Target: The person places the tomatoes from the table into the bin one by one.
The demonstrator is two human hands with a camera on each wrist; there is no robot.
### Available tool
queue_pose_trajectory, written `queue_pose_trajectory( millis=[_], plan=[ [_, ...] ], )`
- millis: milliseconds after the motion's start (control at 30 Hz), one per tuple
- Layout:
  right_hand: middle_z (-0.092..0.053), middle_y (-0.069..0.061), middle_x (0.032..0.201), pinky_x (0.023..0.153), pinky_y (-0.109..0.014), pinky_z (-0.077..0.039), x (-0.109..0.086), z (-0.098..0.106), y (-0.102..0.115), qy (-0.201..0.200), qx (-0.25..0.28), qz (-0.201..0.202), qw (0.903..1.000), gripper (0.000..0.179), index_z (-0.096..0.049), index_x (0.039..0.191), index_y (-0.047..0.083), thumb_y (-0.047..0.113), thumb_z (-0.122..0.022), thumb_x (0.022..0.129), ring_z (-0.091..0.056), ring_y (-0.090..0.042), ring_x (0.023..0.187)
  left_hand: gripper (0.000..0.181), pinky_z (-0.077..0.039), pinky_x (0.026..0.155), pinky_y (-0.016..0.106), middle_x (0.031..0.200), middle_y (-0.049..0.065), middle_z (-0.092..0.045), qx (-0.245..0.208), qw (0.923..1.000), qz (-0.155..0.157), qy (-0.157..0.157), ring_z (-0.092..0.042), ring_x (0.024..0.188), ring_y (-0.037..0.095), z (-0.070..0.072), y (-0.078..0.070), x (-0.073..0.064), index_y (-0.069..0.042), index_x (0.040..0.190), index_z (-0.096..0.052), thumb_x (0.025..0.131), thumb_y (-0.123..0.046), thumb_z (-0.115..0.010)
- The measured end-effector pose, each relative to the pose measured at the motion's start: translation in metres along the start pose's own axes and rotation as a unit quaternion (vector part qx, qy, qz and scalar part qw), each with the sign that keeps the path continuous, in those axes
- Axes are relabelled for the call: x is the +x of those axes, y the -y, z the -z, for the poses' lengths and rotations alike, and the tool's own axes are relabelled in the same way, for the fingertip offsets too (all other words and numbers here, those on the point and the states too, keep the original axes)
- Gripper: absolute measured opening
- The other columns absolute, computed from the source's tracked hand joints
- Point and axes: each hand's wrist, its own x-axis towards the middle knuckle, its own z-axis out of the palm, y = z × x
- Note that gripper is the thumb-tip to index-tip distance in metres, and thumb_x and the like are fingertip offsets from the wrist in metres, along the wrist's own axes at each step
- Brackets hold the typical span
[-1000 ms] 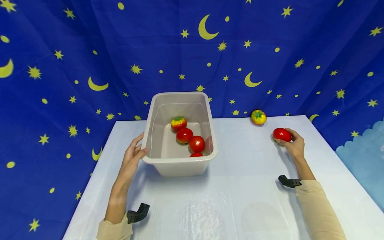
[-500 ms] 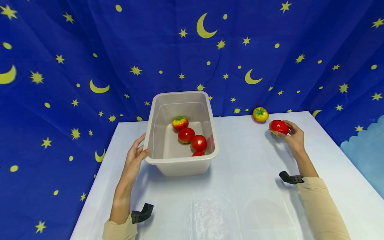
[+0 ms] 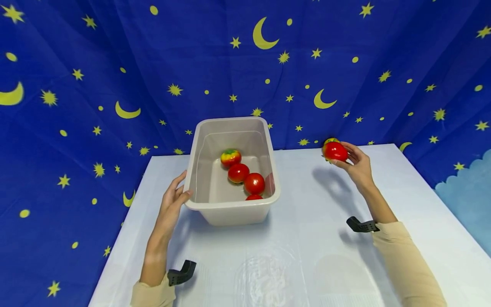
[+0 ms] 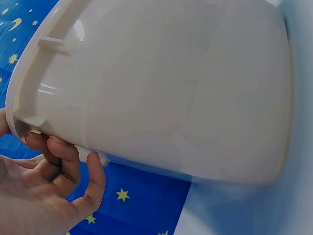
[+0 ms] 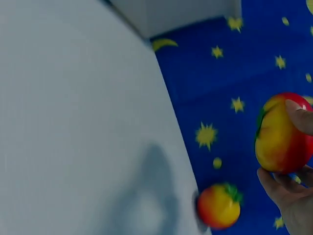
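Two hands are at work, each with its fingers closed on something. The right hand grips a red-and-yellow fruit at its fingertips, thumb on one side and fingers on the other. That fruit lies ahead of the palm and to its left, lifted off the white table, with a shadow on the tabletop below and nearer than the hand. Its red side shows from above; the right wrist view shows its yellow side and a green leafy top turned away from the palm.

Just beyond the right fingertips, a second fruit rests at the table's far edge. From the head it is mostly hidden behind the held one, but the right wrist view shows a gap between them.

Well to the right hand's left stands the grey bin. The left hand holds its near left part, thumb over the rim and fingers bent against the outside. Inside, to the right of the left hand, lie four fruits: a red-and-yellow one farthest off, then three red ones coming nearer, the nearest partly hidden by the rim.
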Motion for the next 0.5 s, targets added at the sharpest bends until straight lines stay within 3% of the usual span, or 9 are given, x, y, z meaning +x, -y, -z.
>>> queue_pose_trajectory(
  millis=[133,300,500],
  plan=[
    [-0.046,-0.016,0.146,0.096,-0.015,-0.044,-0.001,-0.017,0.014,0.035,0.021,0.046,0.9981,0.066,-0.045,0.144,0.004,0.002,-0.073,0.085,-0.050,-0.024,0.130,0.055,-0.024,0.112,0.053,0.130,-0.004,-0.056,-0.003,1.0000,-0.002,0.000,-0.058,0.113,0.002,0.001,0.001,0.000,-0.011,0.153,-0.031,0.101,-0.014,-0.049],
    [-0.048,-0.019,0.141,0.091,-0.013,-0.045,-0.003,-0.033,0.026,0.063,0.037,0.088,0.9935,0.062,-0.048,0.141,0.002,-0.002,-0.073,0.084,-0.053,-0.010,0.119,0.055,-0.024,0.112,0.053,0.130,-0.005,-0.057,-0.005,1.0000,-0.005,0.001,-0.058,0.114,0.003,0.001,0.002,0.001,-0.011,0.152,-0.031,0.101,-0.015,-0.050],
    [-0.049,-0.024,0.139,0.090,-0.013,-0.046,-0.005,-0.044,0.036,0.095,0.062,0.114,0.9870,0.060,-0.049,0.139,-0.001,-0.004,-0.072,0.084,-0.052,-0.004,0.115,0.054,-0.024,0.113,0.053,0.137,0.008,-0.054,-0.003,1.0000,-0.003,0.000,-0.057,0.114,0.002,0.001,0.002,0.002,-0.012,0.152,-0.031,0.101,-0.015,-0.049]
  ],
)
